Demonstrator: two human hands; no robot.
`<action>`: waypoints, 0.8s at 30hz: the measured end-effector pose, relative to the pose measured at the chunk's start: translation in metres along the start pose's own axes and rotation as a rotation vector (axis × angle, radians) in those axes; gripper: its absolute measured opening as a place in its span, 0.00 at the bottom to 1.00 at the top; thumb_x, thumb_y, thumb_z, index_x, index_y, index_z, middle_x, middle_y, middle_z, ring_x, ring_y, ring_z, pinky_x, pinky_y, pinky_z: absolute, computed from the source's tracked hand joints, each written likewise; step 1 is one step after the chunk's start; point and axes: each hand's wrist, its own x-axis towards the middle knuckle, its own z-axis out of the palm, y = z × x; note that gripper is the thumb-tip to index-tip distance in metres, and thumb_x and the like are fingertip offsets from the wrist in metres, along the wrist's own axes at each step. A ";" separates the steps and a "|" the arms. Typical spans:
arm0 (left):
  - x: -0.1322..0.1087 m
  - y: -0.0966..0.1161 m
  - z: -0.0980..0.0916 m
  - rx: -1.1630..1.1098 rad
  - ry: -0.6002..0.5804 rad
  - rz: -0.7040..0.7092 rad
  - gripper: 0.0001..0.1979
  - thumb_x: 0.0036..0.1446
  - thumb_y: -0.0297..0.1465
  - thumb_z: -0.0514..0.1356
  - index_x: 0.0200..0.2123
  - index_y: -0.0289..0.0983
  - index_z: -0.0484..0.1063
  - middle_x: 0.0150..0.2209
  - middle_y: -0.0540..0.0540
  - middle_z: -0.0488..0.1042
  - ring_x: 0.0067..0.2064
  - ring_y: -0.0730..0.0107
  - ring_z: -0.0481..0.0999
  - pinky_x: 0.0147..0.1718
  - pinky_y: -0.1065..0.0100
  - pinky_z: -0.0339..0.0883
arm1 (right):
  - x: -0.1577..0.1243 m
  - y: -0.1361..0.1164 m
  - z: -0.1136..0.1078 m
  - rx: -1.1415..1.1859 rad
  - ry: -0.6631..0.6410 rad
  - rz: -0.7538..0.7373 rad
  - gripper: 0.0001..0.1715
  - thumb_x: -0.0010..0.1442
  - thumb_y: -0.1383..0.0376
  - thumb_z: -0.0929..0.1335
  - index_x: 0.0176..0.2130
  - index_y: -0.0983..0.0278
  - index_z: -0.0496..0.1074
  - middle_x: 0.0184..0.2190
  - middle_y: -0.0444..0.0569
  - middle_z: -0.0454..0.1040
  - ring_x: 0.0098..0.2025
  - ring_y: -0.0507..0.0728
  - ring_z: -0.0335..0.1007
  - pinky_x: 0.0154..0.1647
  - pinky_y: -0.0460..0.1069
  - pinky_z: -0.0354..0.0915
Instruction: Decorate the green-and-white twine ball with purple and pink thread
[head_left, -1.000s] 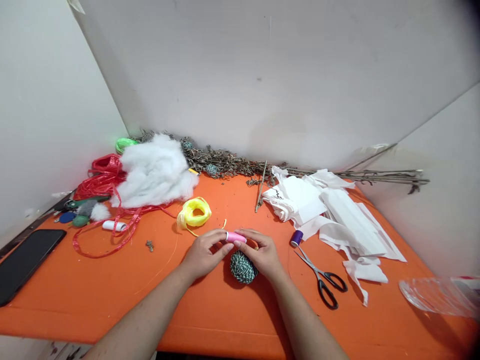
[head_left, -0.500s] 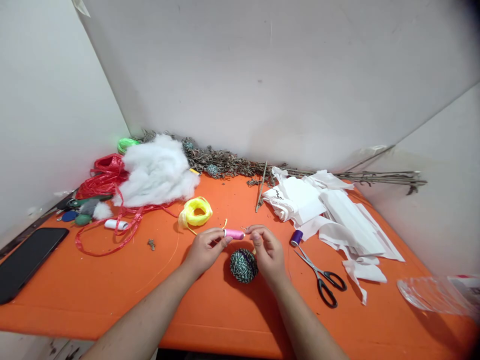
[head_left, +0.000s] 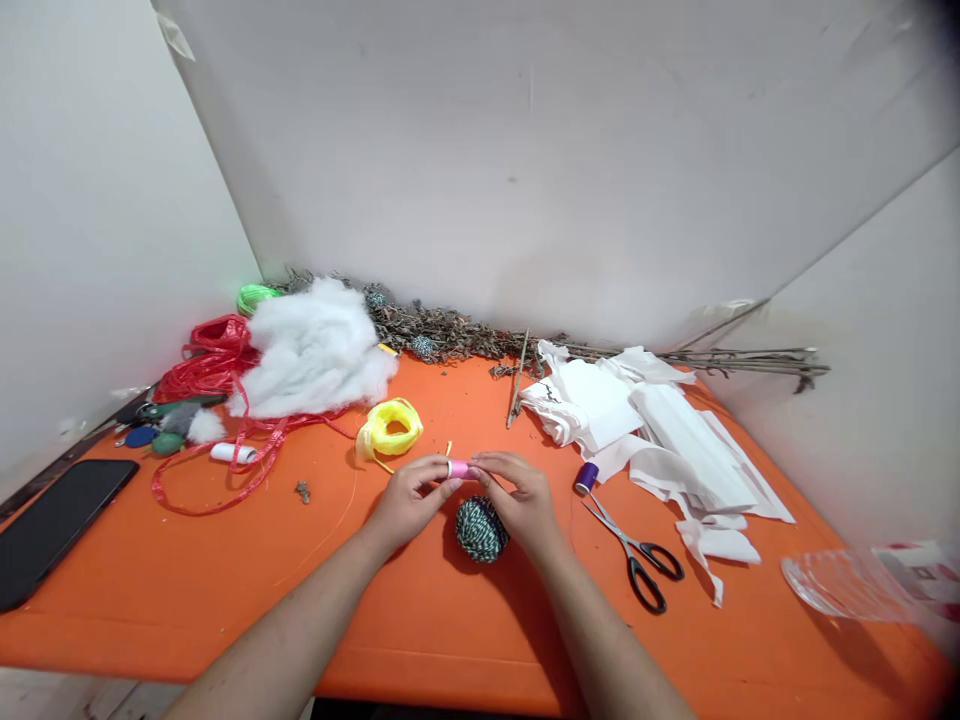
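A pink thread spool (head_left: 460,469) is held sideways between my two hands, above the orange table. My left hand (head_left: 414,497) pinches its left end between thumb and fingers. On the right end, the thumb and fingers of my right hand (head_left: 521,497) are closed, covering that end. Just below the spool, a ball of dark green and white yarn (head_left: 480,530) rests on the table, close to my right thumb. A roll of yellow ribbon (head_left: 391,428) lies beyond my left hand.
Scissors (head_left: 634,550) and a purple thread spool (head_left: 586,478) lie to the right, near white paper sheets (head_left: 690,440). White stuffing (head_left: 319,350), red ribbon (head_left: 210,370) and a phone (head_left: 64,525) are at left. Dry twigs (head_left: 450,335) line the wall. A clear plastic container (head_left: 847,585) stands far right.
My right hand has moved left and now grips the right end of the pink spool, where its fingers were apart from it before. The view has shifted slightly.
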 end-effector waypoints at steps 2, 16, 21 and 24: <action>-0.001 -0.001 0.000 0.015 -0.013 0.000 0.14 0.63 0.37 0.58 0.45 0.41 0.80 0.43 0.42 0.78 0.43 0.63 0.76 0.42 0.66 0.69 | 0.000 -0.003 -0.001 -0.056 0.020 -0.013 0.08 0.64 0.62 0.67 0.37 0.59 0.77 0.35 0.51 0.80 0.40 0.60 0.76 0.43 0.56 0.70; -0.004 -0.004 0.008 0.269 0.094 0.050 0.13 0.61 0.39 0.59 0.42 0.40 0.78 0.43 0.45 0.77 0.41 0.66 0.76 0.38 0.69 0.69 | -0.008 0.011 0.002 0.217 -0.032 0.170 0.14 0.65 0.56 0.65 0.36 0.63 0.74 0.35 0.50 0.78 0.40 0.59 0.74 0.46 0.52 0.66; -0.004 -0.008 0.011 0.374 0.149 0.067 0.11 0.62 0.36 0.57 0.41 0.41 0.79 0.43 0.46 0.76 0.40 0.68 0.75 0.40 0.68 0.67 | -0.009 0.014 -0.003 0.266 -0.026 0.193 0.15 0.63 0.54 0.67 0.33 0.63 0.73 0.32 0.49 0.77 0.38 0.59 0.72 0.44 0.53 0.65; -0.005 -0.010 0.011 0.416 0.140 0.074 0.10 0.61 0.32 0.58 0.41 0.41 0.79 0.44 0.46 0.76 0.40 0.68 0.75 0.40 0.68 0.67 | -0.009 0.012 -0.005 0.359 -0.042 0.219 0.16 0.63 0.53 0.67 0.33 0.62 0.72 0.33 0.49 0.79 0.38 0.59 0.74 0.44 0.53 0.66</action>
